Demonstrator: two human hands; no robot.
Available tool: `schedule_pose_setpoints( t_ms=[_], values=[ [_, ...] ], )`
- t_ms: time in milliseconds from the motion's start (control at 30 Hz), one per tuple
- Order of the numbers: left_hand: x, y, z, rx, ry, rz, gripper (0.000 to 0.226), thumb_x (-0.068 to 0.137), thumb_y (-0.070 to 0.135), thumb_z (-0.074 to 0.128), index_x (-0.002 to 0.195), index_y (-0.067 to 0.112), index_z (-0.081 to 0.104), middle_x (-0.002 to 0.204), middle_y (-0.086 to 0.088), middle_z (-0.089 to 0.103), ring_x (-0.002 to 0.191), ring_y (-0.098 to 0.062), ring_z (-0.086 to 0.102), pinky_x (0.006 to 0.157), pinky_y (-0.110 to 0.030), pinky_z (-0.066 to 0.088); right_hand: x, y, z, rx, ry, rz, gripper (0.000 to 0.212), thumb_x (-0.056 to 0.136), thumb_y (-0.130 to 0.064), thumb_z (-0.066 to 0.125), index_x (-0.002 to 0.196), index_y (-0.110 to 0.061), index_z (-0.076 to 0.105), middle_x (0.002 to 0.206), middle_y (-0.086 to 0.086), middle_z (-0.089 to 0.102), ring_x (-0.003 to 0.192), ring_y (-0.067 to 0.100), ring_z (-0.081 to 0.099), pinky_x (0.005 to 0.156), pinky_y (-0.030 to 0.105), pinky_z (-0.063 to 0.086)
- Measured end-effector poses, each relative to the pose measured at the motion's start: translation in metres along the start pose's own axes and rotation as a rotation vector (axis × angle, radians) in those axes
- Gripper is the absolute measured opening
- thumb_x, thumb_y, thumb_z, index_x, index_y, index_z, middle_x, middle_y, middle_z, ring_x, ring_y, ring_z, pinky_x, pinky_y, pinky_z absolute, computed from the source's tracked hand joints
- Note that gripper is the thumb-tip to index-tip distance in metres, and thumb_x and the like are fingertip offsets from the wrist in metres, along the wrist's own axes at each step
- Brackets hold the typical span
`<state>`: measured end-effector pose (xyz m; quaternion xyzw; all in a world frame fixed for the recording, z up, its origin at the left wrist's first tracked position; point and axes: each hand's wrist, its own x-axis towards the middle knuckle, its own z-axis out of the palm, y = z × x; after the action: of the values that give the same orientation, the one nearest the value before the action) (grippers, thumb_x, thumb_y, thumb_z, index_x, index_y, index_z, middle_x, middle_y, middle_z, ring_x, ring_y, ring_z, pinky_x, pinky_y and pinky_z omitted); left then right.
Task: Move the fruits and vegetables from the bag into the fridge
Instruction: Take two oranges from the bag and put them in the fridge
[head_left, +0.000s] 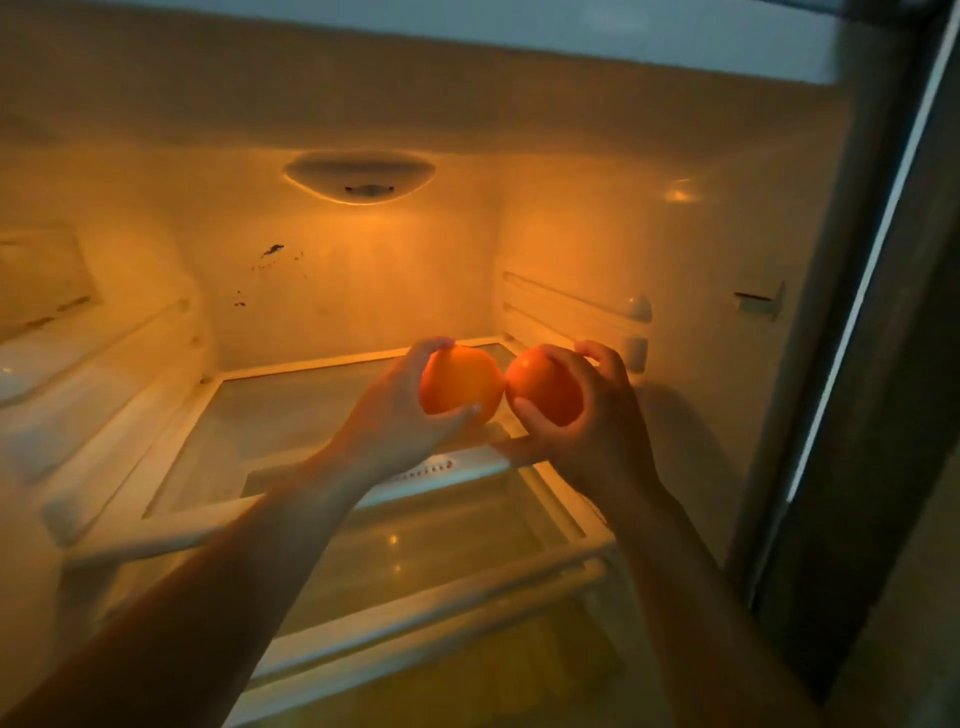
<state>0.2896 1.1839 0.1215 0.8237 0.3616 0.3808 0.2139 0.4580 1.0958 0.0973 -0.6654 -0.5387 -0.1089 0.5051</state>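
Inside the fridge, the upper glass shelf, framed in white plastic, spans wall to wall; a second glass shelf sits just below.

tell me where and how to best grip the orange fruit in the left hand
Span the left fruit across its widest middle, coming from its left as the left hand does: fingers over the top, thumb underneath. It is a smooth ball, so only opposite sides hold it, and its right side is blocked by the right fruit in the right hand.
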Motion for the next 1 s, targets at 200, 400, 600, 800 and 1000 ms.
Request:
schedule_pose_setpoints(
  t_ms=[200, 400, 600, 800, 1000],
  values=[
    [0.009, -0.003, 0.002, 0.030, 0.067, 0.015, 0.070, 0.068, 0.036, 0.079, 0.128, 0.031, 0.044, 0.126, 0.002, 0.048, 0.105, -0.012, 0.047, 0.081, -0.025, 0.035, 0.008, 0.007, 0.003, -0.057, 0.015, -0.013, 0.057, 0.075, -0.034, 0.073, 0.126, -0.030, 0.050, 0.134, 0.001, 0.043, 0.117, 0.022, 0.044, 0.091, 0.038, 0.046],
    [-0.002, -0.012, 0.006, -0.069, 0.133, 0.030, 0.068, 0.063, 0.035, 0.082, 0.120, 0.037, 0.045, 0.117, 0.009, 0.043, 0.108, -0.013, 0.048, 0.082, -0.034, 0.048, 0.015, 0.010, 0.013, -0.079, 0.004, -0.068, 0.055, 0.078, -0.035, 0.071, 0.128, -0.027, 0.050, 0.135, 0.002, 0.047, 0.119, 0.023, 0.047, 0.092, 0.041, 0.046],
    [0.001, -0.010, 0.009, -0.060, 0.101, 0.065, 0.072, 0.059, 0.033, 0.085, 0.116, 0.040, 0.042, 0.117, 0.008, 0.038, 0.111, -0.017, 0.046, 0.086, -0.045, 0.052, 0.013, 0.012, 0.015, -0.049, 0.054, -0.078, 0.055, 0.075, -0.034, 0.075, 0.125, -0.025, 0.053, 0.131, 0.004, 0.049, 0.114, 0.024, 0.048, 0.084, 0.037, 0.049],
    [-0.001, -0.011, 0.008, -0.085, 0.036, 0.049, 0.072, 0.064, 0.041, 0.080, 0.119, 0.048, 0.035, 0.121, 0.008, 0.034, 0.113, -0.019, 0.045, 0.088, -0.041, 0.051, 0.009, 0.012, 0.017, 0.026, 0.064, -0.077, 0.055, 0.074, -0.028, 0.077, 0.123, -0.023, 0.053, 0.130, 0.004, 0.049, 0.113, 0.021, 0.048, 0.084, 0.036, 0.049],
    [0.001, -0.011, 0.011, -0.107, 0.059, 0.042, 0.060, 0.074, 0.038, 0.073, 0.124, 0.044, 0.039, 0.129, 0.005, 0.039, 0.116, -0.017, 0.045, 0.087, -0.035, 0.048, 0.009, 0.014, 0.016, 0.024, 0.065, -0.076, 0.053, 0.077, -0.030, 0.074, 0.125, -0.022, 0.052, 0.133, 0.005, 0.047, 0.115, 0.023, 0.047, 0.084, 0.034, 0.049]
  ],
)
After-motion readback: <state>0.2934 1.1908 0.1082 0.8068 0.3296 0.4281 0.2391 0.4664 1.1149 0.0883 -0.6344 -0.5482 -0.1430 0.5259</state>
